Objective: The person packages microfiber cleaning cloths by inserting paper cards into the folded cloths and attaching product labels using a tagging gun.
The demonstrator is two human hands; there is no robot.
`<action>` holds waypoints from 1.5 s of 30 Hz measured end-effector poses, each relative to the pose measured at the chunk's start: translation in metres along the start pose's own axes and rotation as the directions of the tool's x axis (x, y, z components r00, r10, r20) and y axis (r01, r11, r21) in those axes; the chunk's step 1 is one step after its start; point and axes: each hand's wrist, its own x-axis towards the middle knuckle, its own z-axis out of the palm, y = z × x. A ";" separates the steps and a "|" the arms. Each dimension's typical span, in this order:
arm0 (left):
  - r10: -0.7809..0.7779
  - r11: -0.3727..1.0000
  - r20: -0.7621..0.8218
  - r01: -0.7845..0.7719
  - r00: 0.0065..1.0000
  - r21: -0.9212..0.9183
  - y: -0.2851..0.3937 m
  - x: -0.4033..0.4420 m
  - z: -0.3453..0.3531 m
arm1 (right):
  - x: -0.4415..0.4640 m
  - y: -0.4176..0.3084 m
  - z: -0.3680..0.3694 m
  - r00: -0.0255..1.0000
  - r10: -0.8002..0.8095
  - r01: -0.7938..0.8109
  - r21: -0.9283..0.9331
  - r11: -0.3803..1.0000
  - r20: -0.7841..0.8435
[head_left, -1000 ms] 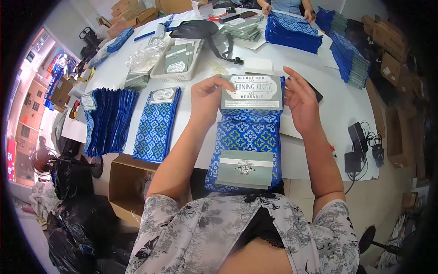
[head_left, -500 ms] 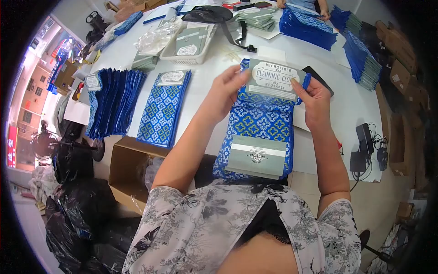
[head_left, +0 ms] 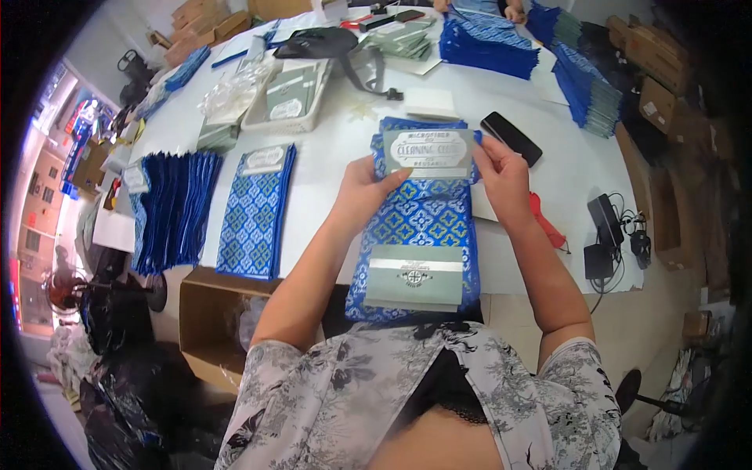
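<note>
In front of me lies a pile of blue patterned cleaning cloths [head_left: 419, 210]. Across its far end sits a grey-green card sleeve [head_left: 429, 153] printed "Microfiber Cleaning Cloth". My left hand [head_left: 363, 192] grips the left side of the sleeved cloth, thumb on the card and fingers hidden beneath. At the right end of the card, my right hand [head_left: 504, 175] pinches the blue cloth edge between thumb and fingers. Several more grey-green cards [head_left: 413, 280] lie on the near end of the pile, printed with a round emblem.
Left on the white table [head_left: 329, 149] are a sleeved cloth stack [head_left: 252, 215] and a standing row of cloths [head_left: 176, 207]. Behind are a white basket [head_left: 301, 124] of cards and a black bag [head_left: 317, 43]. A phone [head_left: 511, 139] and power adapters [head_left: 603, 219] are at right. Another person's hand [head_left: 514, 12] shows at the back.
The card and cloth end have come lower and flatter onto the pile. My left thumb now lies on the card's lower edge. The whole view has shifted slightly.
</note>
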 end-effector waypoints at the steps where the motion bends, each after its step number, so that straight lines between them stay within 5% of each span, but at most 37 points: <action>1: -0.019 1.000 -0.018 0.019 1.000 -0.012 -0.002 0.000 0.000 | -0.004 -0.009 -0.006 0.997 0.018 -0.024 -0.076 0.997 -0.080; 4: -0.026 0.991 -0.065 0.017 0.998 -0.135 -0.008 0.001 -0.001 | -0.017 0.001 -0.046 0.979 0.028 -0.082 -0.264 0.961 -0.201; 6: -0.041 0.988 -0.080 0.028 0.996 -0.154 -0.010 0.001 -0.002 | -0.034 0.016 -0.088 0.994 -0.109 0.066 -0.819 0.570 0.005; 7: -0.046 0.984 -0.083 0.031 0.996 -0.176 -0.011 0.002 -0.003 | -0.043 0.020 -0.101 0.994 -0.108 0.064 -0.822 0.566 0.002; 9: -0.053 0.979 -0.067 0.039 0.996 -0.200 -0.012 0.003 -0.001 | -0.062 0.024 -0.122 0.991 0.130 -0.064 -0.945 0.320 -0.024; 12: -0.062 0.980 -0.050 0.051 0.997 -0.194 -0.008 0.002 0.001 | -0.077 0.019 -0.136 0.914 0.365 -0.236 -0.964 0.124 -0.176; 15: -0.050 0.984 -0.048 0.041 0.998 -0.172 -0.012 0.001 -0.002 | -0.074 0.003 -0.129 0.810 0.566 -0.244 -0.966 0.086 -0.154; 21: -0.010 0.984 -0.075 -0.004 0.997 -0.179 -0.015 0.000 -0.003 | -0.088 0.047 -0.138 0.966 0.222 -0.126 -0.992 -0.028 -0.130; 28: -0.003 0.982 -0.073 -0.011 0.997 -0.188 -0.008 -0.004 -0.003 | -0.079 0.022 -0.131 0.936 0.214 -0.292 -0.956 0.036 -0.278; 30: 0.011 0.983 -0.074 -0.025 0.997 -0.182 -0.006 -0.005 -0.004 | -0.076 0.003 -0.131 0.906 0.101 -0.423 -0.877 0.228 -0.410; 32: 0.025 0.984 -0.073 -0.038 0.997 -0.177 -0.005 -0.006 -0.004 | -0.070 -0.014 -0.127 0.896 0.082 -0.442 -0.862 0.249 -0.436; 34: 0.051 0.989 -0.094 -0.064 0.994 -0.137 -0.004 -0.005 -0.002 | -0.064 -0.020 -0.130 0.886 0.015 -0.342 -0.632 0.695 -0.463; 35: 0.052 0.988 -0.096 -0.065 0.994 -0.137 -0.004 -0.004 -0.002 | -0.066 -0.020 -0.122 0.846 0.064 -0.299 -0.371 0.879 -0.530; 36: 0.068 0.990 -0.099 -0.079 0.993 -0.116 -0.004 -0.005 -0.002 | -0.064 -0.028 -0.107 0.847 0.064 -0.298 -0.371 0.879 -0.528; 37: 0.084 0.991 -0.099 -0.093 0.992 -0.093 -0.003 -0.005 -0.001 | -0.062 -0.037 -0.092 0.881 0.121 -0.187 -0.103 0.977 -0.457; 38: 0.083 0.992 -0.098 -0.092 0.992 -0.091 -0.003 -0.005 -0.001 | -0.062 -0.043 -0.079 0.915 0.150 -0.084 0.186 0.979 -0.374; 40: 0.082 0.992 -0.093 -0.091 0.992 -0.093 -0.001 -0.006 0.000 | -0.063 -0.050 -0.064 0.916 0.350 -0.272 0.339 0.901 -0.194; 45: 0.058 0.989 -0.097 -0.070 0.994 -0.128 -0.001 -0.006 0.000 | -0.061 -0.062 -0.041 0.922 0.384 -0.339 0.387 0.858 -0.042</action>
